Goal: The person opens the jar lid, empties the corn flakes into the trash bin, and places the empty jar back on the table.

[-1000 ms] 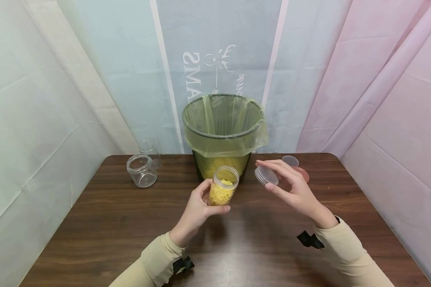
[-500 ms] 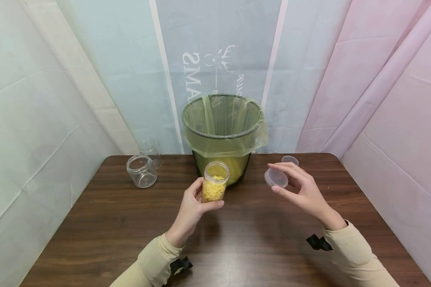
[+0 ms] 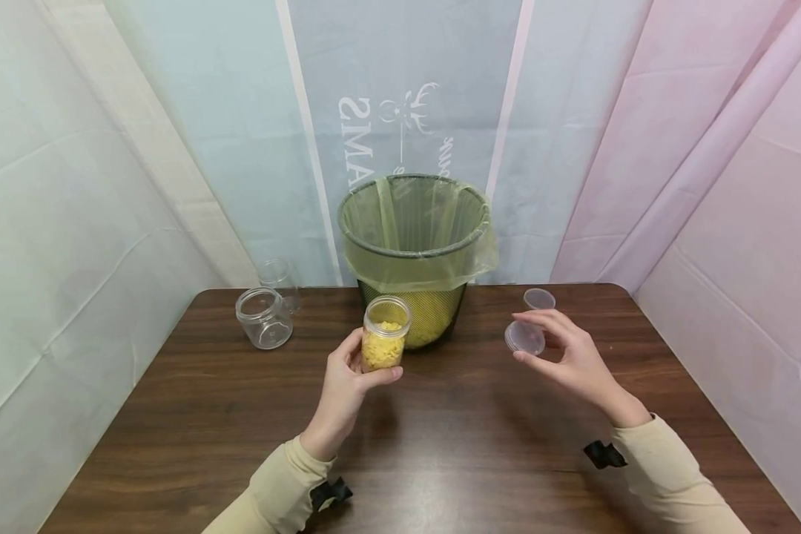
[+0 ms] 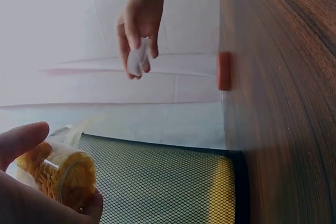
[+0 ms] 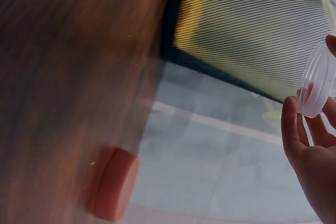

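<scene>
A clear jar (image 3: 383, 347) partly filled with yellow flakes is gripped by my left hand (image 3: 342, 386). It is held above the table, open mouth up and slightly tilted, in front of the mesh bin. In the left wrist view the thumb and fingers wrap round the jar (image 4: 79, 182). Off to the right, my right hand (image 3: 577, 367) pinches a translucent lid (image 3: 526, 338) by its edge between thumb and fingers. The right wrist view shows that lid (image 5: 315, 80) raised off the table, its ridged side wall visible.
A mesh bin (image 3: 414, 254) with a yellow-green liner stands at the table's back edge. Two clear jars, one nearer (image 3: 265, 330) and one behind (image 3: 279, 276), stand back left. Another translucent lid (image 3: 539, 299) lies back right. A reddish round piece (image 5: 116, 184) rests on the table.
My left hand has carried the jar leftward and slightly up, holding it more upright. My right hand has moved right with the lid, now covering the reddish piece in the head view.
</scene>
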`<action>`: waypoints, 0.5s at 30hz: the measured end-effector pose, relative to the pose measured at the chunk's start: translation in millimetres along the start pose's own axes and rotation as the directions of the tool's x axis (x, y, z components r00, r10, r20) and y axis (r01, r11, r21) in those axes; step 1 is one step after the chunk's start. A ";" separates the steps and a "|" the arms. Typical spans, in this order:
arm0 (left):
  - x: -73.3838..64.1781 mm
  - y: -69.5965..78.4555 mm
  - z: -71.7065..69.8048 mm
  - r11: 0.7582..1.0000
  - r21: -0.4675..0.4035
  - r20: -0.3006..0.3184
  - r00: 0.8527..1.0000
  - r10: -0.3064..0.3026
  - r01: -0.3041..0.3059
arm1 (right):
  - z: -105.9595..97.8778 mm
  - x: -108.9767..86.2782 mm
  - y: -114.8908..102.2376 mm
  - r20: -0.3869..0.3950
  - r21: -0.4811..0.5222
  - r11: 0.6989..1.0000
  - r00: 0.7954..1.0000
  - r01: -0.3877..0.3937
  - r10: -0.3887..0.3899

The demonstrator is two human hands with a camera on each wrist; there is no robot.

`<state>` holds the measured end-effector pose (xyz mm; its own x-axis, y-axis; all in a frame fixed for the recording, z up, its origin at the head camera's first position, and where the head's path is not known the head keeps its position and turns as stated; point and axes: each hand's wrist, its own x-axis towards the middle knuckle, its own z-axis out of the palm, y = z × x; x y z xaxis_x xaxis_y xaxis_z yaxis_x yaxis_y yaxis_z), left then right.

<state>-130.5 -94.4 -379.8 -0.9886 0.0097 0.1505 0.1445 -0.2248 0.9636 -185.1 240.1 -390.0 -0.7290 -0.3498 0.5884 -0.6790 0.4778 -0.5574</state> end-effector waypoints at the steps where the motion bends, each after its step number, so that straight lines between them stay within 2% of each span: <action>1: 0.0 0.1 -0.5 1.000 0.001 -0.003 1.000 0.004 -0.004 | -0.2 -1.2 3.4 -0.001 -0.016 1.000 1.000 -0.002 0.002; 10: -1.7 0.7 -4.9 1.000 0.000 -0.042 0.999 0.020 -0.020 | -0.9 -12.6 31.5 0.011 -0.162 0.987 1.000 0.008 -0.006; 15: -3.5 1.5 -7.2 1.000 0.009 -0.060 0.998 0.029 -0.029 | -2.0 -18.8 43.3 0.022 -0.202 0.979 1.000 0.026 -0.022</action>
<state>-127.1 -101.8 -380.5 -0.9847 -0.0553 0.1651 0.1732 -0.2160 0.9609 -200.6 269.0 -424.0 -0.7156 -0.3781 0.5873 -0.6664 0.6213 -0.4121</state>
